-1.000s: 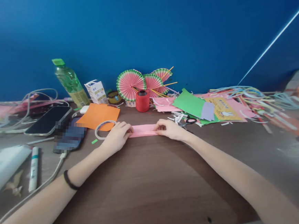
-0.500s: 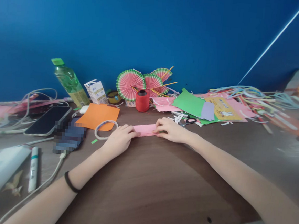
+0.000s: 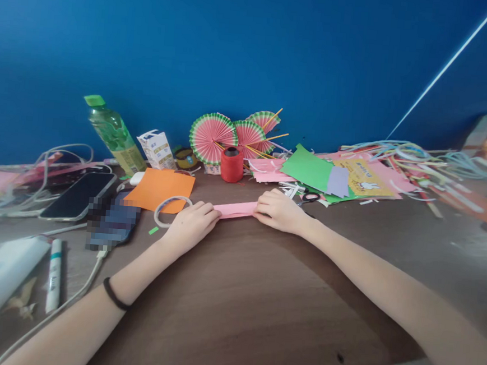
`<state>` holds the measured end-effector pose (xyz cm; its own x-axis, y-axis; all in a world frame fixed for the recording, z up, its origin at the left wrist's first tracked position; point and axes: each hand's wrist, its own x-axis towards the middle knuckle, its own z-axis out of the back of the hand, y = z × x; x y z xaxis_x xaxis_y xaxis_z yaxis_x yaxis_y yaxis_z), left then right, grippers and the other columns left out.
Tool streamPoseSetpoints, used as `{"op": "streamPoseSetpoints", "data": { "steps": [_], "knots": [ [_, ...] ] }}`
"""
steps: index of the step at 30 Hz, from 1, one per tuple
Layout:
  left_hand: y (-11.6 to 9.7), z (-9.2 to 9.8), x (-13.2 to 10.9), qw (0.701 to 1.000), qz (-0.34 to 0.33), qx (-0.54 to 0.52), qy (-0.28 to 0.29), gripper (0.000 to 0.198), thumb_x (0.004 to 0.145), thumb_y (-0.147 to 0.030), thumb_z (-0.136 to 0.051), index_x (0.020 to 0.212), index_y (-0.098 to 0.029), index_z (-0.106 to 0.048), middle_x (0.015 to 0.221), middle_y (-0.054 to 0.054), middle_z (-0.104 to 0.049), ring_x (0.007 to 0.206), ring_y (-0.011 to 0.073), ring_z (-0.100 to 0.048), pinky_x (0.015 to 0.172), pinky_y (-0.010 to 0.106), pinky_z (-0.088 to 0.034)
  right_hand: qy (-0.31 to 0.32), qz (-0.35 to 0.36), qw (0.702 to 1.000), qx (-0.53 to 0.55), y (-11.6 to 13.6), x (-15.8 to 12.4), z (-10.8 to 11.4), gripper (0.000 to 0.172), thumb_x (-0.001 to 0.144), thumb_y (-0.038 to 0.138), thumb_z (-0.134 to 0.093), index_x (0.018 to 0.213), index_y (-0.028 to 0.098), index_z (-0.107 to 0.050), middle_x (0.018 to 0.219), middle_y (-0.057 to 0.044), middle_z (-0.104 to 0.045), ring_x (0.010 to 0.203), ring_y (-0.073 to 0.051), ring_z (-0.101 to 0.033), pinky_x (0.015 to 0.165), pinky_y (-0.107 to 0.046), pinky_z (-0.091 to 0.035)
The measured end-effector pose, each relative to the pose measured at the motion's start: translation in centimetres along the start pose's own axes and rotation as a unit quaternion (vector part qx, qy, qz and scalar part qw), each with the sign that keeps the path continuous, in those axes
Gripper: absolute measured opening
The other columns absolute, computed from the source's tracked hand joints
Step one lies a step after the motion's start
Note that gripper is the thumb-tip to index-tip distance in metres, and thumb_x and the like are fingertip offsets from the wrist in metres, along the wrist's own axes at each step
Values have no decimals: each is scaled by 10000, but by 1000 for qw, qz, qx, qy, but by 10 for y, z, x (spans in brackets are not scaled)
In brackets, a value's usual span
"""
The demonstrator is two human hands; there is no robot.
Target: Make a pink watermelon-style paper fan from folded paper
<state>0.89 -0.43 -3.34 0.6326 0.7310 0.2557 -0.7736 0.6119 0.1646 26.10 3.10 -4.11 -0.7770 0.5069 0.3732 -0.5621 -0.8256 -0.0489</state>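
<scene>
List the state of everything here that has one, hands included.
pink paper strip, folded narrow, lying on the table, held at both ends
left hand, closed on the strip's left end
right hand, closed on the strip's right end
green bottle, upright, cap on
paper fans, spread open
red thread spool, standing on end
phone, face up, screen dark
orange paper, flat, unfolded

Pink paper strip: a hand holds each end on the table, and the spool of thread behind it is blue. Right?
No: the spool of thread behind the pink paper strip is red, not blue, as the head view shows. The left hand and right hand do each hold an end on the table.
</scene>
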Motion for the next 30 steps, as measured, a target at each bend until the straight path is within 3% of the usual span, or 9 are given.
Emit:
{"op": "streamPoseSetpoints", "data": {
  "steps": [4,8,11,14,20,24,30],
  "knots": [
    [6,10,3,986,65,-154,1,306,870,-257,-355,937,-160,-637,887,71,-646,820,178,-576,768,302,-449,-29,-71,988,137,0,2,5,219,859,219,-452,770,145,-639,783,-70,-631,760,-165,-519,717,-293,-351],
    [14,24,5,948,158,-276,17,300,842,-333,-397,930,-207,-655,962,21,-680,878,182,-602,810,292,-456,-44,-198,932,300,3,6,16,159,820,214,-501,780,156,-643,814,-41,-651,766,-147,-570,720,-267,-408],
    [18,27,5,934,186,-303,33,296,819,-371,-435,925,-217,-663,983,7,-687,906,192,-606,814,287,-457,-32,-234,912,336,4,7,19,142,804,222,-530,784,153,-652,823,-35,-657,772,-147,-584,723,-264,-415],
    [20,21,4,947,153,-277,59,278,812,-328,-445,937,-205,-661,958,20,-690,877,184,-609,808,283,-454,-2,-205,928,311,2,7,15,136,808,216,-540,801,154,-662,832,-40,-648,765,-143,-573,717,-262,-405],
    [17,9,3,981,41,-174,70,288,849,-262,-376,929,-180,-640,907,65,-658,849,182,-593,764,297,-448,65,-94,983,146,-1,6,6,175,861,214,-487,838,153,-650,834,-70,-625,796,-171,-522,739,-298,-352],
    [15,9,3,995,8,-80,62,281,869,-273,-370,897,-187,-636,835,59,-648,813,186,-575,741,304,-430,72,-56,993,74,-1,5,4,204,882,216,-450,846,155,-640,830,-67,-619,778,-172,-493,700,-299,-303],
    [17,10,4,993,8,-82,85,255,869,-228,-360,903,-185,-608,877,57,-636,835,181,-571,743,298,-430,59,-25,998,20,-1,5,3,211,883,211,-445,855,150,-645,822,-75,-614,772,-178,-452,679,-299,-272]
  ]
}}
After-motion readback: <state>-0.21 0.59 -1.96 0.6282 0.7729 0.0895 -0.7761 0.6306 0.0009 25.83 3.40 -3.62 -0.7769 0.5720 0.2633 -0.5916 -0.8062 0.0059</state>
